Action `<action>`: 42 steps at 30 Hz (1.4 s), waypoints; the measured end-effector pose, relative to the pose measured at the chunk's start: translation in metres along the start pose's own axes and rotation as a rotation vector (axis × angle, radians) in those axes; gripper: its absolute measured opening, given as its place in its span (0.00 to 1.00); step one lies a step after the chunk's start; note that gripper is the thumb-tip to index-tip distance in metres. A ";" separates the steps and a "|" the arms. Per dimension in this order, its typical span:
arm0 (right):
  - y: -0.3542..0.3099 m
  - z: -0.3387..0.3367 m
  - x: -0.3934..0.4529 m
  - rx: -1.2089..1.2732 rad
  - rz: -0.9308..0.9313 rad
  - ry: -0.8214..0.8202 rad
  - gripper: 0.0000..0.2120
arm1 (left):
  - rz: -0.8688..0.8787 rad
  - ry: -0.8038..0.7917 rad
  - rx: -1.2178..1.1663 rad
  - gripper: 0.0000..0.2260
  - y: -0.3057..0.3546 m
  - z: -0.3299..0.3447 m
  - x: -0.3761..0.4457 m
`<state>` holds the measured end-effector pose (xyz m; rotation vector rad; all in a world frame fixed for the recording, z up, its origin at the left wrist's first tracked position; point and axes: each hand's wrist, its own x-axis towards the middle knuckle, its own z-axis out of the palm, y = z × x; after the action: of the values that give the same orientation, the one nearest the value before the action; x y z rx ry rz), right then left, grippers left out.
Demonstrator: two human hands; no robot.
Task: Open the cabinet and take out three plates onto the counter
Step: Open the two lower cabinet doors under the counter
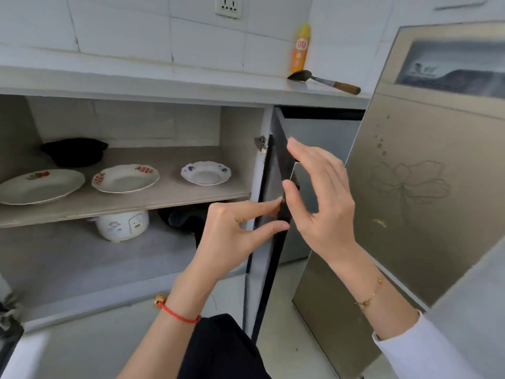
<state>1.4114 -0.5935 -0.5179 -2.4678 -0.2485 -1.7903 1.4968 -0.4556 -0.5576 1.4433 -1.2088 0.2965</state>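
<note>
The cabinet stands open below the white counter (175, 80). On its upper shelf (131, 205) lie three white plates: a large one with a red pattern (41, 186) at the left, a second red-patterned one (125, 178) in the middle, and a smaller blue-flowered one (205, 173) to the right. The dark cabinet door (276, 214) is swung out edge-on. My left hand (240, 231) pinches the door's edge with thumb and fingers. My right hand (319, 198) rests against the door's other side, fingers spread.
A white rice cooker (123, 225) and dark cloth sit on the lower shelf, a black item (73, 151) at the upper shelf's back. On the counter lie a metal spatula (322, 82) and an orange spray can (300, 47). A tall beige appliance (415, 187) stands right.
</note>
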 end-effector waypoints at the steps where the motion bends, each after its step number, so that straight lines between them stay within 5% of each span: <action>1: 0.006 -0.010 -0.004 -0.023 0.014 0.002 0.17 | 0.014 -0.012 -0.016 0.17 0.002 0.010 0.002; 19: 0.106 -0.125 -0.035 -0.607 0.183 -0.191 0.20 | 0.235 -0.189 0.205 0.28 0.011 0.177 0.031; 42: 0.077 -0.122 -0.006 -0.557 0.114 -0.307 0.21 | 0.217 -0.105 0.172 0.24 -0.006 0.132 0.046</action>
<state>1.3092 -0.6896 -0.4838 -3.0481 0.4280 -1.5900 1.4636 -0.5908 -0.5658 1.4912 -1.4584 0.4885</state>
